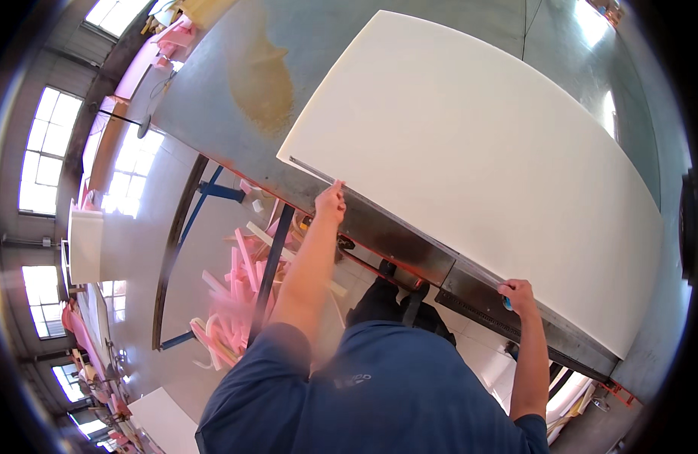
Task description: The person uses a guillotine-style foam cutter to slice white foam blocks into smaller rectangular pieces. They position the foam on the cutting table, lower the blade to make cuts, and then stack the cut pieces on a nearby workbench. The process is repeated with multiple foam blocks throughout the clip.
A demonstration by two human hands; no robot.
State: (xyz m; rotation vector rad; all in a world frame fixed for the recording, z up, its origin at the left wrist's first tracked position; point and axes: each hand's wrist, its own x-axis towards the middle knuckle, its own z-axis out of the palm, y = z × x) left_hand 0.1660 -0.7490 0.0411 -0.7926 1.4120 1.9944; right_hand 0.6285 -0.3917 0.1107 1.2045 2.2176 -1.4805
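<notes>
A large white foam sheet [470, 144] lies flat on the grey metal table. Along its near edge runs a long thin grey strip [409, 224], which looks like a metal straightedge. My left hand [331, 203] is closed with its fingertips pinched at this strip, close to the sheet's left corner. Farther right, my right hand [520, 295] is closed round a small blue object [508, 303] at the same edge. Most of that object is hidden by the fingers, so its kind cannot be told.
The grey metal table [205, 98] has a brown stain [265, 79] left of the sheet. Pink and white foam offcuts [231, 303] are heaped on the floor under its near side. Blue table legs [269, 272] stand by the heap. More pink foam [175, 38] lies far left.
</notes>
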